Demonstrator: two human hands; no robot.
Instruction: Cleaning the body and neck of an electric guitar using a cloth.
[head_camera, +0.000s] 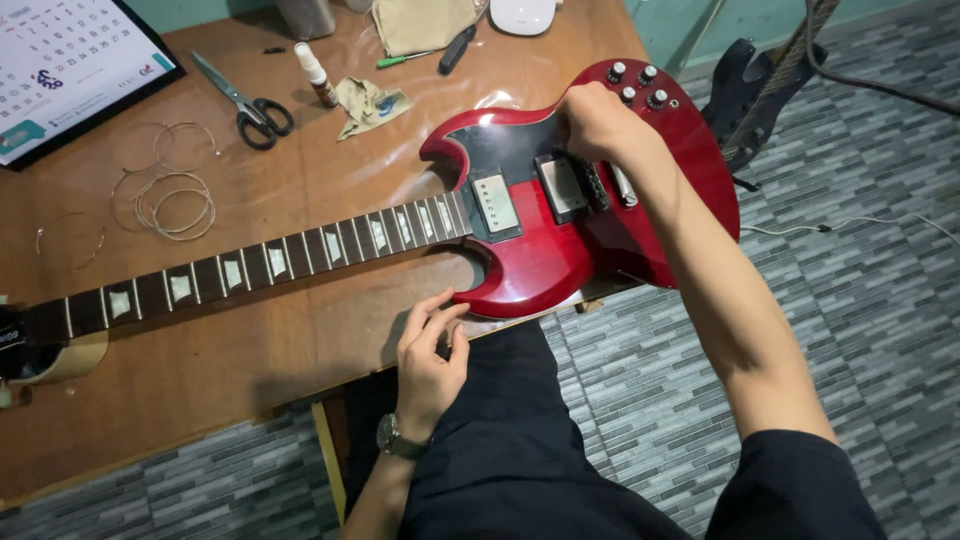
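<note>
Brown wood makes up the counter, which fills the left and middle of the view above a grey patterned tile floor. A red electric guitar without strings lies flat across the counter: its body hangs over the right edge, and its dark neck runs toward the left edge. A person in dark trousers sits at the near edge.

The right hand reaches over the guitar body, its fingers bunched and pressed down near the bridge, just below the four control knobs; whether it pinches anything cannot be told. The left hand, with a watch on its wrist, rests at the near edge just below the body's lower horn, with thumb and fingertips drawn together; any object between them is too small to see.

A calendar sits at the far left corner. Coiled wire strings lie between the calendar and the neck. Near the far edge lie black-handled scissors, a small bottle and a crumpled cloth.
</note>
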